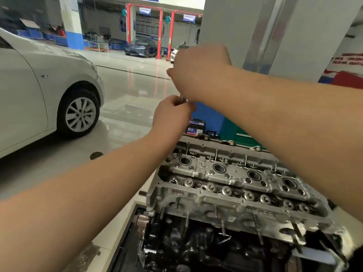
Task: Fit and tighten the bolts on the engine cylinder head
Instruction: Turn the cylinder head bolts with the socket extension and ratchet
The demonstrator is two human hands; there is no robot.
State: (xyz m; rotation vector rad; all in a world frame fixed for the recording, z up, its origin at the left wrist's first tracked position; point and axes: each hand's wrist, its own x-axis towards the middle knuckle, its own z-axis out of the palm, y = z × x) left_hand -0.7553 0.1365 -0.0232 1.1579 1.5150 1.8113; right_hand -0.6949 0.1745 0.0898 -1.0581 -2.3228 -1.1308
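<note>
Setting: a vehicle workshop is shown, with a white car at the left on a glossy floor.
Cylinder head: the cylinder head is seated on an engine block, low and right of centre; its long axis runs from near left to far right.
Plug wells: four round wells are lined along that axis.
Tool: a slim metal shaft, probably a wrench extension or a long bolt, is held roughly upright above the far left end of the head; only a short piece is seen between the hands, and its lower end is hidden.
Left hand: the left hand is the lower and the nearer to the head; its fingers are curled round the shaft.
Right hand: the right hand is raised above the left, blurred; it appears closed over the top of the shaft, though the grip itself cannot be made out.
Key relation: the head lies below and toward the viewer from both hands, so the shaft is judged to need a straight descent into a bolt hole at the far left end.
Bolts: none can be told apart with certainty among the valve gear.
Stage: fitting is judged to be under way, tightening not yet confirmed.
Risk: a tilted shaft could cross-thread or slip off.
</note>
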